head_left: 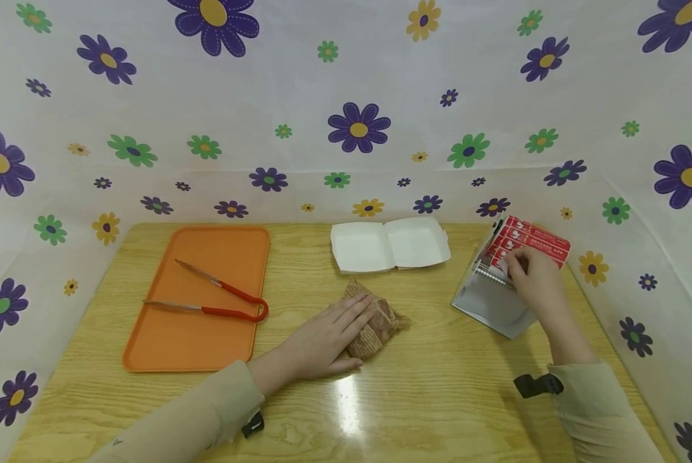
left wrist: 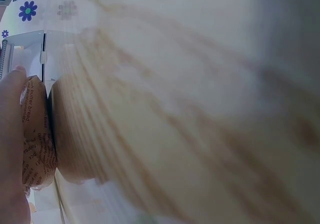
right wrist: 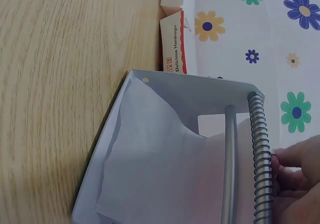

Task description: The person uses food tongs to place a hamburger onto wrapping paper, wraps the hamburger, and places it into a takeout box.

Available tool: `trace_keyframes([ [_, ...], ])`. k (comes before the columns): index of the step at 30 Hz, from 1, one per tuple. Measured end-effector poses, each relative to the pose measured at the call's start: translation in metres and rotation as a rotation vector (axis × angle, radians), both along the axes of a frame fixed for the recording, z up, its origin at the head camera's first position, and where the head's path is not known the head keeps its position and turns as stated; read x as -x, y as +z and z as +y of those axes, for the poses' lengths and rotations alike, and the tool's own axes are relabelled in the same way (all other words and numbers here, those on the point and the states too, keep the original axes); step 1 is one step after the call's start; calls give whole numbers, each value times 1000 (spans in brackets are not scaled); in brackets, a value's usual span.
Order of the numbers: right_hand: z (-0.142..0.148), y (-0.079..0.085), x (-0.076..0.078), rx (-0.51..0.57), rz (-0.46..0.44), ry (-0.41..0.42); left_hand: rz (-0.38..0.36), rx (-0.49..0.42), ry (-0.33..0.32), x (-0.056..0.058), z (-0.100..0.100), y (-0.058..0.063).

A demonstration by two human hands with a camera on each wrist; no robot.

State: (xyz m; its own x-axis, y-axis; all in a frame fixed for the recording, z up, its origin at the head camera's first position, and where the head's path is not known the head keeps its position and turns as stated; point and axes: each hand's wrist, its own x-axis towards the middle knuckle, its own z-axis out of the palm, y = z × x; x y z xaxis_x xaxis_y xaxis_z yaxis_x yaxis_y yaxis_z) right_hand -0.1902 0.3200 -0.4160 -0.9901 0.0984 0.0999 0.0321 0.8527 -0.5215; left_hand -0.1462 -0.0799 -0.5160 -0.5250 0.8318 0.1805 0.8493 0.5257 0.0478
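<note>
A packet wrapped in brown printed paper point(head_left: 385, 315) lies on the table, its corners folded and twisted. My left hand point(head_left: 330, 334) rests flat on it with the fingers extended; the left wrist view shows the printed wrapper point(left wrist: 39, 139) beside that hand. At the right stands a grey metal label dispenser point(head_left: 487, 307) with a spring-wound roller point(right wrist: 262, 159). Red labels point(head_left: 539, 243) with white print lie over its far part. My right hand point(head_left: 536, 286) pinches the edge of a red label just beyond the roller, thumb against forefinger.
An open white paper hamburger box point(head_left: 362, 249) stands at the back middle. To the left, an orange tray point(head_left: 195, 350) carries red-handled metal tongs point(head_left: 230, 312), whose bend overhangs its right rim. A flower-print cloth point(head_left: 300, 83) hangs behind the table and along its sides.
</note>
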Motion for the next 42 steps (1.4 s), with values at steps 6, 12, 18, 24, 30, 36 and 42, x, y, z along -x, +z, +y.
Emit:
trace_keyframes([
  [6, 1, -1, -8, 185, 46, -70, 21, 5, 1, 0, 0, -1],
  [12, -4, -3, -21, 361, 101, -317, 32, 9, -2, 1, 0, -2],
  [18, -7, -9, -35, 300, 245, -501, 23, 7, 1, 1, 1, -2],
  [24, -1, -19, -47, 296, 317, -561, 25, 8, 1, 1, 1, -2],
  [30, 12, -29, -56, 395, 326, -578, 30, 16, 3, 0, 1, -2],
  [36, 25, -32, -64, 533, 299, -589, 32, 21, 2, 0, 1, -2],
  [42, 35, -31, -72, 624, 323, -668, 44, 27, 3, 0, 1, 0],
])
